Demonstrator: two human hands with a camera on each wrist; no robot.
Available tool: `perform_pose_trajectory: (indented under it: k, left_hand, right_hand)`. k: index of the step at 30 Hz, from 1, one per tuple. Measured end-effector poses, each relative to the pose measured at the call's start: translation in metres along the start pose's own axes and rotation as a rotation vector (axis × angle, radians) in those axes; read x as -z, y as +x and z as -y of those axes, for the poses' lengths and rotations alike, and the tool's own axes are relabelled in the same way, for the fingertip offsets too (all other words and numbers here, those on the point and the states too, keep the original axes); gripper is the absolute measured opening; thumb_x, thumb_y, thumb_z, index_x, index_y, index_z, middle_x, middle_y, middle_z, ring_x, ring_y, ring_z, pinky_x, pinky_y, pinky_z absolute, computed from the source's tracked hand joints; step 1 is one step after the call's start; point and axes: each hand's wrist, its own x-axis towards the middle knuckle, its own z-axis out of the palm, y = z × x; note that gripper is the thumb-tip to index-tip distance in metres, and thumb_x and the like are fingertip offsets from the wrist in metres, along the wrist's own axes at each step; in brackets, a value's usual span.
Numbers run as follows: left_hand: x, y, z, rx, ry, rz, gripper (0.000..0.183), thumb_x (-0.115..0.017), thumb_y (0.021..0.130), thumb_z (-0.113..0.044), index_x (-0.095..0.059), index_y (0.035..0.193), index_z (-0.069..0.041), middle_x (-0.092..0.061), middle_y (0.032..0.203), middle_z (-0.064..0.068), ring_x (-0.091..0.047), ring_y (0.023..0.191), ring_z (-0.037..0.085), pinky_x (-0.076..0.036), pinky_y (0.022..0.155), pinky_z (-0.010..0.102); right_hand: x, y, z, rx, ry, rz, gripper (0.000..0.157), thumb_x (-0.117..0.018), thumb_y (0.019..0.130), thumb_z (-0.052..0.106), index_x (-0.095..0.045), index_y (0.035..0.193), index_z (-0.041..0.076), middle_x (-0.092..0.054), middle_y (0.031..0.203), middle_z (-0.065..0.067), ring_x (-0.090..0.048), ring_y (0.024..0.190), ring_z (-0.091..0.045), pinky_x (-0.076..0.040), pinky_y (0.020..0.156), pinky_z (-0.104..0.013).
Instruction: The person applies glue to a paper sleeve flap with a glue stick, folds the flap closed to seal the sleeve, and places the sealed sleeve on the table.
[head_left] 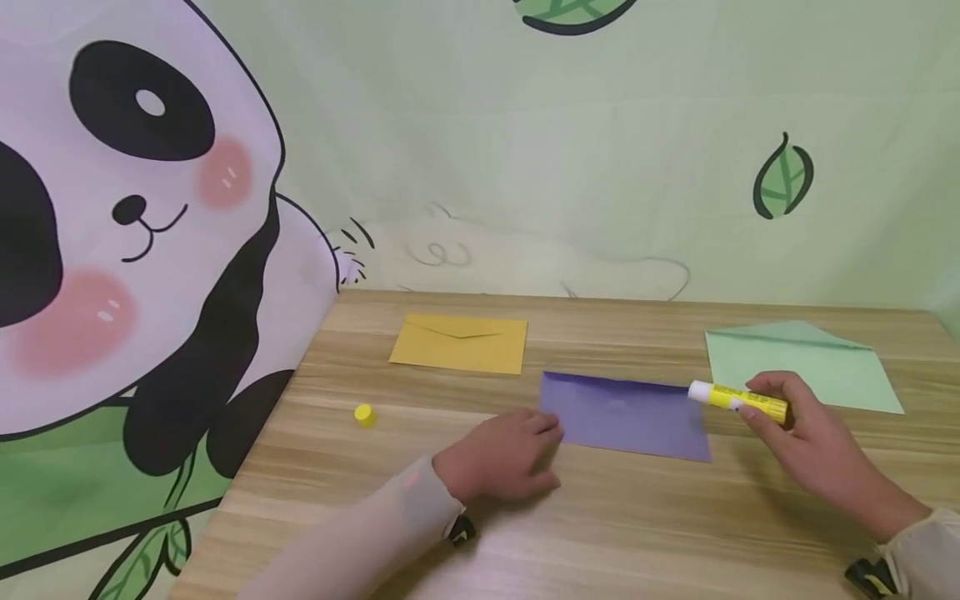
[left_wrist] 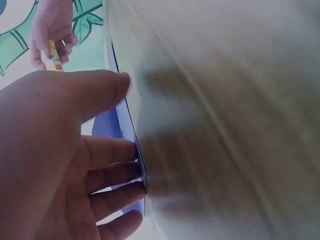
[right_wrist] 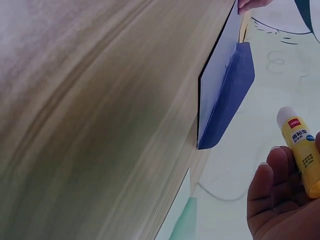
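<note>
A purple envelope (head_left: pixel 630 427) lies on the wooden table in front of me. In the right wrist view its flap (right_wrist: pixel 233 100) stands raised along the far edge. The fingertips of my left hand (head_left: pixel 501 458) rest at the envelope's left edge, with the thumb apart from them. My right hand (head_left: pixel 813 450) holds a yellow glue stick (head_left: pixel 750 403) between thumb and fingers, above the table at the envelope's right end. The white end of the stick is uncovered and points left, overlapping the envelope's upper right corner in the head view.
A small yellow cap (head_left: pixel 365 416) stands on the table (head_left: pixel 337 492) at the left. Behind it lies a yellow envelope (head_left: pixel 465 348) with its flap down. A mint green envelope (head_left: pixel 806 371) with its flap up lies at the back right. A panda-printed cloth (head_left: pixel 525 183) hangs behind the table.
</note>
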Motion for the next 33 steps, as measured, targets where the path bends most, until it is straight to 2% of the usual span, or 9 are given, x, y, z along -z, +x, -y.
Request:
perform_pose_trajectory:
  k: [7, 12, 18, 23, 28, 30, 33]
  left_hand:
    - [-0.002, -0.013, -0.011, -0.016, -0.034, 0.008, 0.077, -0.042, 0.098, -0.065, -0.047, 0.149, -0.007, -0.045, 0.155, 0.010, -0.044, 0.141, 0.026, -0.035, 0.117, 0.036]
    - [0.000, -0.023, -0.025, -0.022, -0.029, 0.037, 0.076, -0.045, 0.098, -0.064, -0.048, 0.147, -0.006, -0.047, 0.152, 0.010, -0.045, 0.141, 0.024, -0.035, 0.116, 0.034]
    - [0.004, -0.030, -0.033, -0.053, -0.023, 0.022, 0.067, -0.047, 0.099, -0.060, -0.054, 0.143, -0.010, -0.053, 0.147, 0.006, -0.050, 0.135, 0.021, -0.039, 0.114, 0.033]
    - [0.006, -0.025, -0.024, -0.102, -0.121, -0.040, 0.042, -0.052, 0.101, -0.045, -0.063, 0.131, -0.018, -0.060, 0.136, -0.001, -0.057, 0.125, 0.016, -0.045, 0.107, 0.030]
    - [0.007, -0.008, -0.006, -0.112, -0.154, -0.137, 0.027, -0.058, 0.100, -0.028, -0.068, 0.122, -0.017, -0.065, 0.123, -0.003, -0.060, 0.116, 0.013, -0.046, 0.103, 0.028]
    - [0.006, -0.002, 0.000, -0.088, -0.181, -0.135, 0.026, -0.061, 0.098, -0.025, -0.068, 0.122, -0.017, -0.066, 0.123, -0.003, -0.060, 0.117, 0.013, -0.045, 0.104, 0.027]
    - [0.005, 0.004, 0.005, -0.043, -0.200, -0.096, 0.029, -0.065, 0.096, -0.027, -0.068, 0.124, -0.017, -0.065, 0.126, -0.002, -0.059, 0.119, 0.014, -0.045, 0.105, 0.028]
  right_hand:
    - [-0.001, 0.001, 0.001, 0.011, 0.002, 0.007, 0.033, -0.055, 0.104, 0.023, -0.044, 0.130, 0.005, -0.057, 0.125, -0.027, -0.051, 0.073, -0.006, -0.043, 0.053, -0.025]
    - [-0.001, -0.001, 0.001, 0.018, 0.020, 0.015, 0.033, -0.056, 0.104, 0.022, -0.045, 0.129, 0.004, -0.057, 0.123, -0.026, -0.054, 0.075, -0.003, -0.044, 0.053, -0.025]
    - [0.000, -0.001, 0.001, 0.017, 0.028, 0.023, 0.032, -0.056, 0.104, 0.021, -0.044, 0.129, 0.005, -0.058, 0.122, -0.026, -0.053, 0.073, -0.004, -0.042, 0.050, -0.026]
    - [0.000, -0.001, 0.002, 0.018, 0.018, 0.020, 0.032, -0.056, 0.103, 0.021, -0.045, 0.129, 0.005, -0.058, 0.121, -0.025, -0.053, 0.074, -0.004, -0.044, 0.052, -0.026]
    - [0.000, 0.001, 0.001, 0.015, 0.010, 0.008, 0.032, -0.057, 0.103, 0.020, -0.046, 0.129, 0.006, -0.059, 0.121, -0.025, -0.052, 0.074, -0.004, -0.043, 0.053, -0.025]
    - [0.000, 0.001, 0.000, 0.013, 0.018, 0.008, 0.032, -0.057, 0.103, 0.020, -0.046, 0.129, 0.005, -0.059, 0.121, -0.025, -0.052, 0.073, -0.004, -0.043, 0.052, -0.025]
    - [-0.002, 0.000, 0.000, 0.014, 0.026, 0.009, 0.032, -0.058, 0.102, 0.020, -0.046, 0.129, 0.005, -0.059, 0.120, -0.024, -0.053, 0.073, -0.004, -0.043, 0.052, -0.025]
